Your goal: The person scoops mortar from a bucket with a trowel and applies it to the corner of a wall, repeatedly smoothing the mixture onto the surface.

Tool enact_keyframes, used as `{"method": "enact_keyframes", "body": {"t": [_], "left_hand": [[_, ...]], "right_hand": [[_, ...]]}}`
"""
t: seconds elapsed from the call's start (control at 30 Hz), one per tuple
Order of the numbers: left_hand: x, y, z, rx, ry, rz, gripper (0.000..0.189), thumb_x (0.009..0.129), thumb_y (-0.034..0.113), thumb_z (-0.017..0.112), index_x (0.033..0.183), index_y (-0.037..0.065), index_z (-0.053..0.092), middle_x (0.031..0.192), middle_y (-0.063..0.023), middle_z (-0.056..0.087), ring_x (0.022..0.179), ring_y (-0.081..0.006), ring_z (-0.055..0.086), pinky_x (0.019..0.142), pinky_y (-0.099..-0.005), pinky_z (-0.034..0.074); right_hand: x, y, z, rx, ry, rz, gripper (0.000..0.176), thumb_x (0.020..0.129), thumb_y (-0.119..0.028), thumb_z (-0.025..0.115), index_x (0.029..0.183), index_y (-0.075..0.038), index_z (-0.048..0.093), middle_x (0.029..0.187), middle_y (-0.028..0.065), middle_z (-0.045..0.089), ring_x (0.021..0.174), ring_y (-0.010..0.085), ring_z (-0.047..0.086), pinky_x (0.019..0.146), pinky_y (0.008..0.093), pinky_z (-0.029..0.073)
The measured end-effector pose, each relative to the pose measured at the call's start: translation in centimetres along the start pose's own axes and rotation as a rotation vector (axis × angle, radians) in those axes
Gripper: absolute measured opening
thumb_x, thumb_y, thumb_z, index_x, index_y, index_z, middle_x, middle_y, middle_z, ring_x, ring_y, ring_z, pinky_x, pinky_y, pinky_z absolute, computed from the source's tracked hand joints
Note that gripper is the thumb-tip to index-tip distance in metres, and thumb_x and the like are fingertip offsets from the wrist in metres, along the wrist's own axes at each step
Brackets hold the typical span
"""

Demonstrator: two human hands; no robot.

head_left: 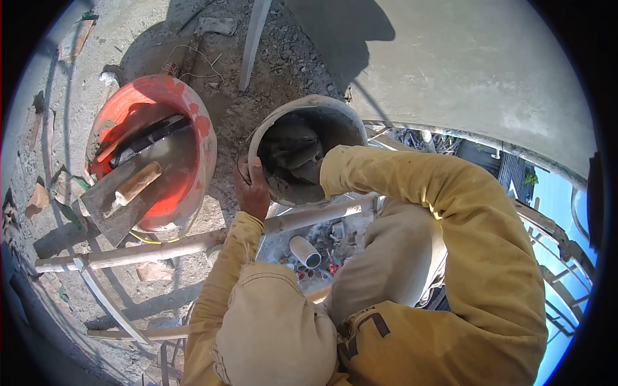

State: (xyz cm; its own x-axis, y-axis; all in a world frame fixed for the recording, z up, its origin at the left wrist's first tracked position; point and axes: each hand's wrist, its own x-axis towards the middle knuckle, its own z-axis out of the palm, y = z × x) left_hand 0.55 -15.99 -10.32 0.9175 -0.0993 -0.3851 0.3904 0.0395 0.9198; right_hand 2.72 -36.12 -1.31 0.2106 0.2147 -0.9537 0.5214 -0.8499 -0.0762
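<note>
My left hand [253,193] grips the near left rim of a grey, mortar-caked bucket [351,119]. Inside that bucket lies dark grey wet mortar [293,149]. My right arm, in a mustard sleeve [399,174], reaches over the rim into the bucket; the right hand itself is hidden there, along with anything it holds. To the left stands a red bucket [205,138] holding greyish water. A plastering trowel [138,183] with a worn wooden handle rests across its near edge. A long black-and-orange tool [145,138] leans inside the same bucket.
A wooden pole [187,246] runs in front of both buckets. Beyond it, far below, lies a white pipe piece [305,252] among rubble. A pale upright post [254,45] stands behind the buckets, and a smooth concrete surface [476,71] spreads at upper right.
</note>
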Motion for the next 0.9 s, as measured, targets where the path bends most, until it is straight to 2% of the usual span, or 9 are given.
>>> {"method": "enact_keyframes", "body": {"t": [0.1, 0.17, 0.27, 0.37, 0.5, 0.6, 0.7, 0.8, 0.9], "left_hand": [[-0.4, -0.6, -0.5, -0.034, -0.014, -0.045, 0.033, 0.096, 0.032, 0.050, 0.106, 0.001, 0.055, 0.085, -0.0048, 0.053, 0.077, -0.0135, 0.047, 0.074, -0.0287, 0.040], [-0.3, 0.1, -0.4, -0.020, 0.016, 0.006, 0.032, 0.096, 0.031, 0.051, 0.105, 0.002, 0.056, 0.081, -0.0034, 0.051, 0.074, -0.0124, 0.045, 0.070, -0.0282, 0.040], [0.1, -0.7, -0.8, -0.039, -0.032, -0.080, 0.030, 0.095, 0.031, 0.052, 0.105, 0.002, 0.056, 0.076, -0.0015, 0.050, 0.069, -0.0114, 0.044, 0.066, -0.0276, 0.039], [0.2, -0.9, -0.9, -0.032, -0.048, -0.168, 0.029, 0.095, 0.029, 0.054, 0.105, 0.002, 0.055, 0.073, -0.0002, 0.047, 0.066, -0.0109, 0.042, 0.064, -0.0273, 0.039], [0.5, -1.8, -0.9, -0.065, -0.039, -0.069, 0.030, 0.094, 0.029, 0.054, 0.107, 0.002, 0.054, 0.073, -0.0008, 0.048, 0.067, -0.0112, 0.042, 0.064, -0.0276, 0.039], [0.6, -2.1, -0.6, -0.044, -0.025, -0.045, 0.031, 0.094, 0.029, 0.055, 0.107, 0.001, 0.053, 0.075, -0.0021, 0.049, 0.067, -0.0116, 0.043, 0.064, -0.0277, 0.039], [1.3, -1.5, -0.1, -0.105, -0.069, -0.147, 0.032, 0.094, 0.029, 0.054, 0.106, 0.000, 0.053, 0.078, -0.0038, 0.052, 0.070, -0.0127, 0.045, 0.067, -0.0281, 0.040], [1.4, -2.3, 0.5, -0.115, 0.013, -0.080, 0.033, 0.094, 0.030, 0.054, 0.105, -0.001, 0.054, 0.081, -0.0072, 0.054, 0.075, -0.0165, 0.049, 0.072, -0.0311, 0.041], [1.1, -1.9, 0.4, 0.065, 0.062, -0.153, 0.034, 0.094, 0.032, 0.052, 0.104, -0.001, 0.054, 0.083, -0.0104, 0.056, 0.077, -0.0207, 0.051, 0.074, -0.0340, 0.041]], "right_hand": [[-4.7, -0.6, -3.7, 0.299, -0.161, -0.036, 0.021, 0.071, -0.028, 0.065, 0.090, -0.018, 0.064, 0.077, 0.0046, 0.068, 0.070, 0.0223, 0.065, 0.066, 0.0377, 0.050], [-8.4, 0.1, -5.4, 0.837, -0.167, 0.282, 0.026, 0.074, -0.031, 0.065, 0.093, -0.013, 0.061, 0.071, 0.0055, 0.064, 0.060, 0.0193, 0.063, 0.061, 0.0353, 0.050], [-9.5, 3.4, -7.9, 0.872, -0.417, 0.393, 0.027, 0.077, -0.026, 0.065, 0.093, -0.005, 0.057, 0.065, 0.0056, 0.057, 0.054, 0.0156, 0.059, 0.052, 0.0341, 0.050], [-10.1, 5.4, -7.6, 1.154, -0.318, 0.564, 0.020, 0.081, -0.014, 0.063, 0.087, 0.002, 0.052, 0.062, 0.0069, 0.052, 0.048, 0.0158, 0.053, 0.042, 0.0351, 0.049], [-5.4, 7.6, -6.3, 1.309, -0.386, 0.514, 0.016, 0.083, -0.020, 0.060, 0.078, -0.007, 0.054, 0.062, 0.0034, 0.052, 0.054, 0.0149, 0.053, 0.052, 0.0326, 0.050], [1.0, 10.6, -0.8, 1.312, -0.496, 0.462, 0.021, 0.084, -0.024, 0.058, 0.072, -0.009, 0.050, 0.061, 0.0027, 0.052, 0.055, 0.0162, 0.054, 0.054, 0.0348, 0.049], [0.8, 8.4, -1.8, 1.328, -0.511, 0.413, 0.020, 0.083, -0.026, 0.056, 0.072, -0.009, 0.056, 0.063, 0.0027, 0.057, 0.061, 0.0202, 0.059, 0.061, 0.0365, 0.049], [-2.2, 4.1, -4.6, 0.587, -0.257, 0.273, 0.021, 0.078, -0.027, 0.052, 0.081, -0.016, 0.070, 0.079, 0.0016, 0.068, 0.075, 0.0198, 0.064, 0.069, 0.0356, 0.048], [-2.3, 5.1, 3.8, 0.791, -0.041, 0.238, 0.016, 0.078, -0.027, 0.054, 0.082, -0.016, 0.066, 0.072, 0.0017, 0.065, 0.069, 0.0182, 0.063, 0.065, 0.0337, 0.048]]}}
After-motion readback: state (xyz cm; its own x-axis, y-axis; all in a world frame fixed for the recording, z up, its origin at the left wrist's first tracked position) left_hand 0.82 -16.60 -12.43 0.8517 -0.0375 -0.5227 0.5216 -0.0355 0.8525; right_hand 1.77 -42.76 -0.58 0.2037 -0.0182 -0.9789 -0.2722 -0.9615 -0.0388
